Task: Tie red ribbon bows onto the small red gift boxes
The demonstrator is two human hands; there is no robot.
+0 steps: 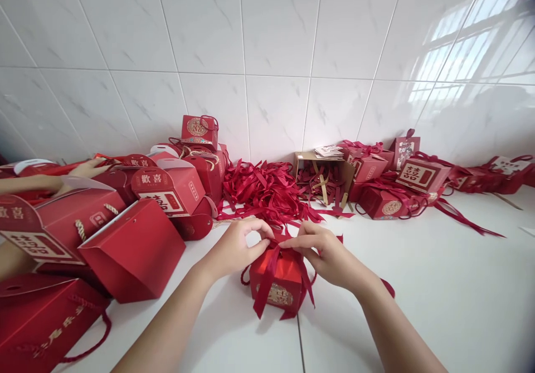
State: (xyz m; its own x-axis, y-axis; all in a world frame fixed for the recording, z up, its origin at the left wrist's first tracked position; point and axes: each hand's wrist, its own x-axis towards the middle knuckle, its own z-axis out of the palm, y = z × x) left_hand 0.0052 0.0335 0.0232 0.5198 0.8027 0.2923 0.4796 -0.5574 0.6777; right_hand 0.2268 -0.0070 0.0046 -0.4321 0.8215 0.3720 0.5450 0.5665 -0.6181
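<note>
In front of me on the white table stands a small red gift box (273, 272) with a gold emblem on its front face. A dark red ribbon (267, 284) lies over its top, its tails hanging down the front. My left hand (244, 245) pinches the ribbon at the top of the box with thumb and forefinger. From the other side, my right hand (324, 250) has its fingertips closed on the same ribbon, close to the left fingertips. The exact crossing of the ribbon is partly hidden by the fingers.
Behind the box lies a heap of loose red ribbons (263, 189). An open carton (305, 164) holds more strips. Ribboned boxes (382, 203) stand at right. Larger red boxes (134, 250) crowd the left, where another person's hand (87, 169) reaches in. A tiled wall (276, 111) closes the back.
</note>
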